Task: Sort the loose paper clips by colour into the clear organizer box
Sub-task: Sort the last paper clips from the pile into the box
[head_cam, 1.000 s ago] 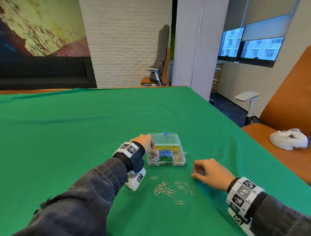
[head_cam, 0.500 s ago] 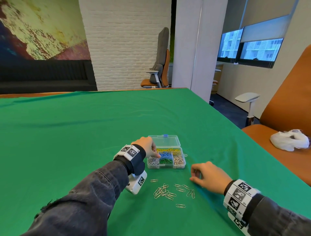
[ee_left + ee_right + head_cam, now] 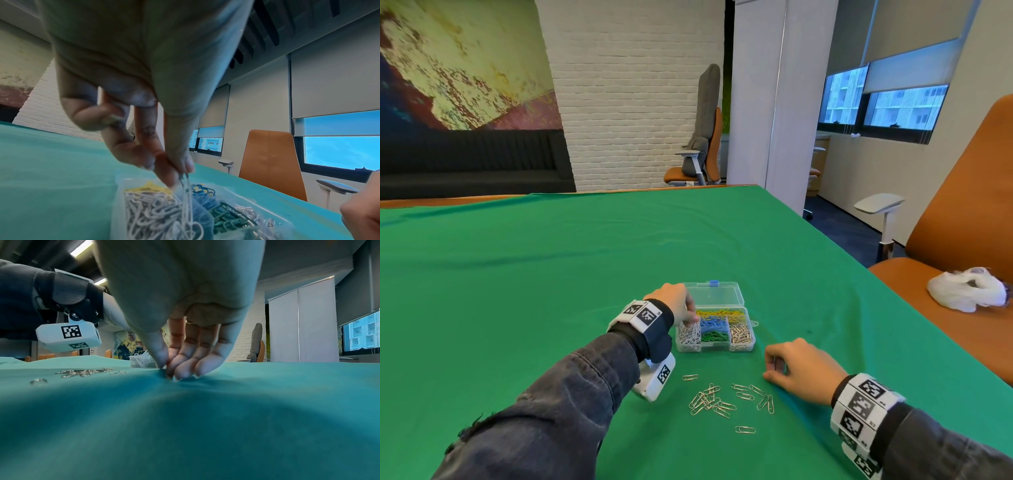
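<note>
Behind curled right hand [image 3: 799, 366] fingers, any paper clip stays hidden.

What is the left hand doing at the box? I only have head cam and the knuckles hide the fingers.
Observer: Left wrist view shows the left hand pinching one pale paper clip by its top. It hangs over the white clips in the organizer box.
Operator: Is the clip white or silver?
Observer: I can't tell from that view.
Operator: Is there anything in the right grip?
Observer: Right wrist view shows the right hand with its fingertips bunched and pressed into the green cloth. I can't tell whether a clip is between them.
</note>
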A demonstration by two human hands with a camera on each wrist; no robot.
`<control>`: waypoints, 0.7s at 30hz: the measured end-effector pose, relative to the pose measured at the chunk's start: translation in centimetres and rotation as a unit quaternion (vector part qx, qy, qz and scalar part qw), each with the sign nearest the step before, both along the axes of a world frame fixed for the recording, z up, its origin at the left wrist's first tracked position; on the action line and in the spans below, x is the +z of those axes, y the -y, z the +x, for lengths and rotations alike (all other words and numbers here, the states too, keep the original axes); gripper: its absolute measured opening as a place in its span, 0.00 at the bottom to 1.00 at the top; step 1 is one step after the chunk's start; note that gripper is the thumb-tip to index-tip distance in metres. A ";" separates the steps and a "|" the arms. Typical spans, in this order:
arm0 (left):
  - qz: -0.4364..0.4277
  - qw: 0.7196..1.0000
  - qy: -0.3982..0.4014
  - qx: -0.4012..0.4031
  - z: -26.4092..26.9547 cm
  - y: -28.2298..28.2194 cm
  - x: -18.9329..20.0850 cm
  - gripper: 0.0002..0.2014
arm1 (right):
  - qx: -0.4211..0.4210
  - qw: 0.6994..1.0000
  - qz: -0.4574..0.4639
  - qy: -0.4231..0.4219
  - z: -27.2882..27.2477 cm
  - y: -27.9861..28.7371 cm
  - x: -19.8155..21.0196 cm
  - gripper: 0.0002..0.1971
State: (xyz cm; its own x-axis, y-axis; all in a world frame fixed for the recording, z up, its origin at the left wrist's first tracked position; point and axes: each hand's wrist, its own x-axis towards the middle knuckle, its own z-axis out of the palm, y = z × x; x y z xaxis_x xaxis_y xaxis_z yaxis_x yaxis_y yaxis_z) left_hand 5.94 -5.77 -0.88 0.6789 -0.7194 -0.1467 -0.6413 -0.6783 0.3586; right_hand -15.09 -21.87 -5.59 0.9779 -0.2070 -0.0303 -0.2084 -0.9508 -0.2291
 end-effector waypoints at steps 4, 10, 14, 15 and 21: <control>0.020 1.000 0.008 -0.002 0.1 0.0 0.3 0.09 | 0.001 1.000 0.001 -0.001 0.0 0.0 0.0 0.06; 0.045 0.999 0.021 -0.002 0.0 0.3 -0.1 0.10 | 0.003 1.000 -0.001 0.000 0.0 0.0 0.0 0.06; 0.037 0.999 0.036 0.003 -0.2 0.0 -0.1 0.09 | 0.002 1.000 -0.002 0.000 0.0 -0.1 0.0 0.06; 0.031 0.999 0.039 0.005 -0.2 0.0 0.0 0.09 | 0.002 1.000 -0.001 -0.001 0.0 -0.1 0.0 0.06; 0.037 0.995 0.093 0.005 -0.5 -0.2 1.2 0.06 | 0.003 1.000 -0.001 -0.004 0.2 0.1 -0.1 0.07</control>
